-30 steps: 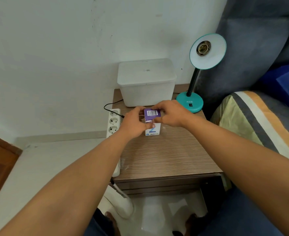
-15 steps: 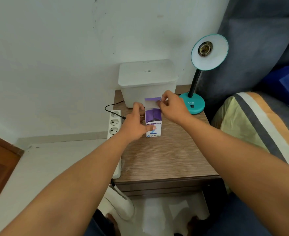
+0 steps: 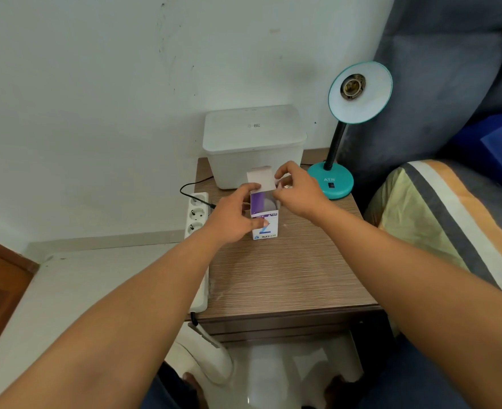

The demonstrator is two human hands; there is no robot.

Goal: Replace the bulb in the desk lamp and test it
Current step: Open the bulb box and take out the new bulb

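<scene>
Bulb box, flap raised, held upright on bedside surface.

Wood-grain surface [image 3: 288, 278]: carries all listed items. White lidded bin [image 3: 254, 143]: back edge, against the wall. Teal desk lamp [image 3: 344, 134]: back right corner, base on the surface, black neck rising, shade tipped toward the camera, socket bare. White power strip [image 3: 198, 214]: along the left edge, black cord plugged in. Left hand [image 3: 233, 218]: fingers closed round the bulb box [image 3: 264, 219], thumb on its front face, steadying it near the middle, just in front of the bin. Right hand [image 3: 298, 191]: fingertips pinching the raised top flap [image 3: 260, 178]. Bulb [image 3: 269, 205]: pale rounded shape visible inside the opened box.
</scene>
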